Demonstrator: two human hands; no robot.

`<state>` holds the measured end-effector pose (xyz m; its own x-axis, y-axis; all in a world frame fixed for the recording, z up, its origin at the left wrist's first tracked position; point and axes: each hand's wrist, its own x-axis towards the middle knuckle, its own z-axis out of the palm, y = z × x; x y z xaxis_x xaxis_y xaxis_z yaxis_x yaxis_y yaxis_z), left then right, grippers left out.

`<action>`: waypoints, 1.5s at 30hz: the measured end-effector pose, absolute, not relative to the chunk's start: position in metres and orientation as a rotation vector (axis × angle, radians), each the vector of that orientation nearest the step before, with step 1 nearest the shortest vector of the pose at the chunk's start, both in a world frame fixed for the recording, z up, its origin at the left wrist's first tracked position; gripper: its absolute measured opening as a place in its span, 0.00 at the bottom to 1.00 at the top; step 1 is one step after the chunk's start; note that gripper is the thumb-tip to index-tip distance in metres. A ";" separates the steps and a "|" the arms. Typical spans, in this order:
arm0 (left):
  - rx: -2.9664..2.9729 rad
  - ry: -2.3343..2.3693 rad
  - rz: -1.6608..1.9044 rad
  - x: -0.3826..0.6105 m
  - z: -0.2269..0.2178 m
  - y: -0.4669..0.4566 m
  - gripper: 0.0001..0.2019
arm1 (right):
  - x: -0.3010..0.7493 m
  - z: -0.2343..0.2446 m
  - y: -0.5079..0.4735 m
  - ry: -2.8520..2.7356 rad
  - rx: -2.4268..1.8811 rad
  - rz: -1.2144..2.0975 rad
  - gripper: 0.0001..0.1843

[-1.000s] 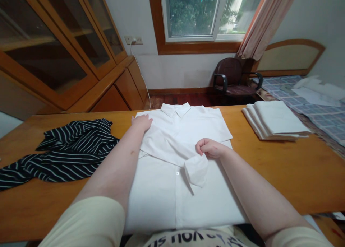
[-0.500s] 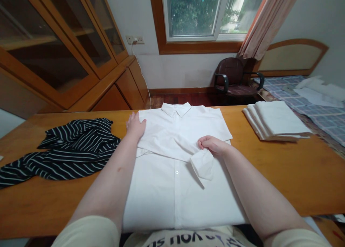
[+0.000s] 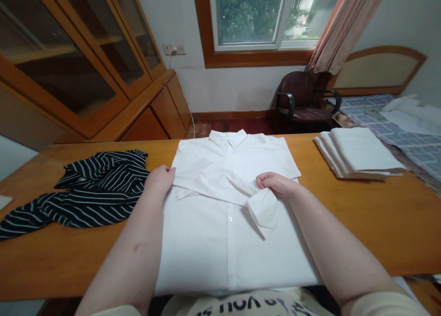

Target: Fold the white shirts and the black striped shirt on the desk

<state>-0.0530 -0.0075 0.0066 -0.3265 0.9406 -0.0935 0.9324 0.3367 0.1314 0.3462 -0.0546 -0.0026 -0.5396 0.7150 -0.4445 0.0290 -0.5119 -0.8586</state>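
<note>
A white button-up shirt (image 3: 196, 242) lies front up on the wooden table, its collar at the far edge and its hem toward me. One long sleeve is folded across the chest, its cuff (image 3: 262, 209) standing slightly raised right of the button line. My right hand (image 3: 274, 183) pinches that sleeve just above the cuff. At the shirt's left side edge, my left hand (image 3: 161, 180) is closed with thumb and fingers on the folded fabric; its fingertips are partly hidden.
A black-and-white striped garment (image 3: 103, 187) lies crumpled on the table (image 3: 361, 224) at left. Folded white cloths (image 3: 361, 153) are stacked at right. Beyond the table are a dark office chair (image 3: 303, 98), a bed (image 3: 382, 114) and a glass-door cabinet (image 3: 113, 104).
My left hand has slid from the shirt's shoulder down along its left edge toward me and closed on the fabric there. My right hand still pinches the sleeve.
</note>
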 end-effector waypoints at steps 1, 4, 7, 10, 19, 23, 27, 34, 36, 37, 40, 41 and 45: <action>1.740 2.428 0.105 -0.053 0.006 -0.008 0.22 | 0.347 -0.003 -0.054 -1.197 -1.145 2.098 0.04; 1.810 2.340 0.186 -0.062 0.007 -0.014 0.20 | 0.350 -0.005 -0.053 -1.153 -1.120 2.087 0.04; 1.849 2.104 0.263 -0.079 0.009 -0.022 0.21 | 0.351 -0.007 -0.051 -1.162 -1.149 2.092 0.04; 1.833 2.017 0.342 -0.092 0.008 -0.026 0.24 | 0.350 -0.008 -0.051 -1.206 -1.192 2.098 0.04; 1.775 2.272 0.222 -0.077 -0.001 -0.016 0.17 | 0.345 0.004 -0.054 -1.299 -1.289 2.000 0.08; 1.805 2.288 0.212 -0.078 -0.003 -0.016 0.15 | 0.348 0.004 -0.053 -1.407 -1.415 1.947 0.08; 1.831 2.289 0.177 -0.079 -0.004 -0.016 0.15 | 0.365 0.011 -0.051 -1.596 -1.510 1.837 0.06; 1.827 2.292 0.180 -0.079 -0.005 -0.015 0.14 | 0.399 0.042 -0.062 -2.075 -1.920 1.483 0.18; 1.821 2.295 0.169 -0.079 -0.004 -0.015 0.15 | 0.404 0.040 -0.068 -2.154 -2.026 1.336 0.19; 1.820 2.297 0.164 -0.078 -0.004 -0.015 0.15 | 0.406 0.037 -0.071 -2.178 -2.057 1.269 0.18; 1.822 2.298 0.147 -0.077 -0.003 -0.015 0.16 | 0.408 0.027 -0.076 -2.157 -2.115 1.103 0.13; 1.818 2.303 0.144 -0.077 -0.003 -0.016 0.16 | 0.407 0.025 -0.076 -2.129 -2.133 1.058 0.12; 1.804 2.392 0.209 -0.069 0.006 -0.020 0.16 | 0.404 0.022 -0.075 -2.015 -2.181 1.026 0.15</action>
